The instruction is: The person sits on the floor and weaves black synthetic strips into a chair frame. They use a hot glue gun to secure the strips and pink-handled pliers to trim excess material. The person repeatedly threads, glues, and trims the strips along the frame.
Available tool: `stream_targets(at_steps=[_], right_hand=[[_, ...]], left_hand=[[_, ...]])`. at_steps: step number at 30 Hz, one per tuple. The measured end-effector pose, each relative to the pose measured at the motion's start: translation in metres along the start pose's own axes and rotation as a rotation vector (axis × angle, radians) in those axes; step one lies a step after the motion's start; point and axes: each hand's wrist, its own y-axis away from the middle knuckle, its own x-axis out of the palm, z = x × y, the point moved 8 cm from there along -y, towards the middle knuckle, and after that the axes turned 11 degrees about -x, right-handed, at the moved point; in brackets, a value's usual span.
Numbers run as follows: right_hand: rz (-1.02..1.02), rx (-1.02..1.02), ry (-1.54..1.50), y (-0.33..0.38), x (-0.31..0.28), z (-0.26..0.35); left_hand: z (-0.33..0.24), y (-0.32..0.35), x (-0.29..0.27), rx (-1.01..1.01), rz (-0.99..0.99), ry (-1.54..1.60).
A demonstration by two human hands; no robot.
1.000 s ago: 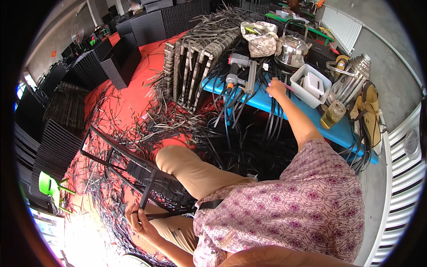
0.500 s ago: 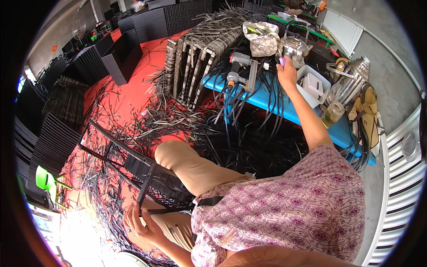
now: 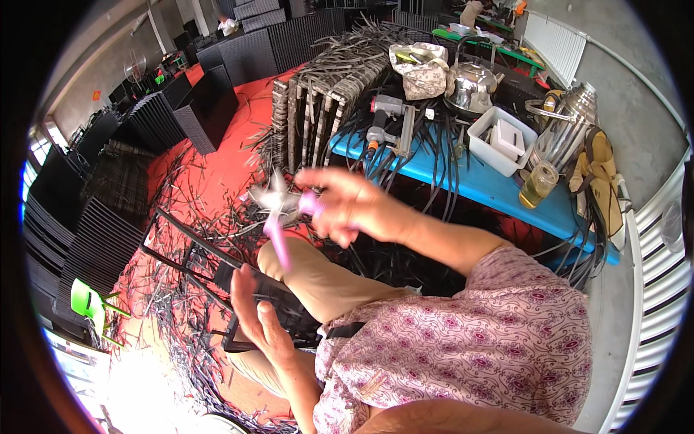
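Observation:
In my right hand [image 3: 354, 210], blurred by motion above my knee, are pink-handled pliers [image 3: 277, 231]. Their handles are spread and the metal jaws smear; the fingers touch one handle. Below it my left hand [image 3: 262, 315] is open, its fingers stretched and thumb apart, holding nothing. Beside that hand a black furniture frame [image 3: 191, 242], partly woven, lies across my lower leg. My left hand hides part of it.
A blue bench [image 3: 463, 170] at right carries an air stapler [image 3: 383, 119], a kettle [image 3: 471, 85], a white tub [image 3: 497, 155], a thermos [image 3: 564, 134] and a glass jar [image 3: 538, 185]. Loose strips [image 3: 217, 181] litter the red floor. A green chair [image 3: 90, 302] stands at left.
My right hand has come from the bench by the kettle to above my knee, bringing the pliers. My left hand has let go of the frame and risen with open fingers.

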Motion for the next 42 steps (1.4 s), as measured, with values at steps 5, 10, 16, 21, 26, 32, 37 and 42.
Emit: stream_targets(at_steps=[5,10,16,21,26,32,37,42], right_hand=[[0.247,-0.017,-0.179,0.009,0.089,-0.057],[0.302,0.076,-0.081,0.015,0.1,-0.082],[0.339,0.111,-0.186,0.037,0.125,-0.119],[0.434,0.222,-0.212,0.04,0.125,-0.064],[0.372,0.076,-0.073,0.04,0.121,-0.088],[0.439,0.252,0.028,0.038,0.112,-0.079],[0.371,-0.228,0.398,0.009,0.101,-0.096],[0.131,-0.11,-0.127,0.022,0.075,-0.09]], left_hand=[[0.045,0.018,0.018,-0.363,0.212,0.575],[0.025,0.012,0.011,-0.306,-0.006,0.104],[0.037,0.02,0.002,-0.312,-0.077,0.245],[0.022,0.017,0.002,-0.207,-0.126,0.122],[0.033,0.019,0.006,-0.23,-0.109,0.318],[0.034,0.015,0.014,-0.283,-0.098,0.297],[0.017,0.024,-0.027,-0.147,-0.212,0.077],[-0.003,0.036,-0.085,-0.098,-0.544,0.074]])
